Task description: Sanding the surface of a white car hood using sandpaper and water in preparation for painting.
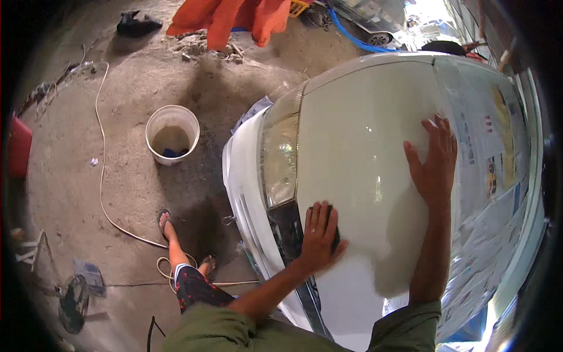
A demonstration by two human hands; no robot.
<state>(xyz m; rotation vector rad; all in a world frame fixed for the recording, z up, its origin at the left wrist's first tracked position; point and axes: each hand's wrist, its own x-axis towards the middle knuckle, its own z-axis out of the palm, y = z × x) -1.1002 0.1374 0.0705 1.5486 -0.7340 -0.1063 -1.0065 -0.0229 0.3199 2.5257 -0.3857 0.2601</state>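
My left hand [320, 237] lies over a dark pad [335, 236] on the front edge of a car's pale hood [352, 141]. Its fingers cover most of the pad, so the exact kind does not show. Farther back, my right hand [435, 161] rests with thumb and fingers apart on the hood, beside the paper-covered windshield [487, 152]. A small whitish spot shows by its fingertips; I cannot tell what it is. The hood has a dull, wet-looking film with bright glints. Left of it are the headlight [281, 158] and the dark grille [286, 230].
A white bucket [153, 146] with murky water and a dark blue cloth [171, 153] stands on the concrete floor. A pale cable [103, 170] snakes across the floor past feet in flip-flops [166, 224]. Orange cloth [234, 17] hangs at the top; a red container [19, 146] stands far left.
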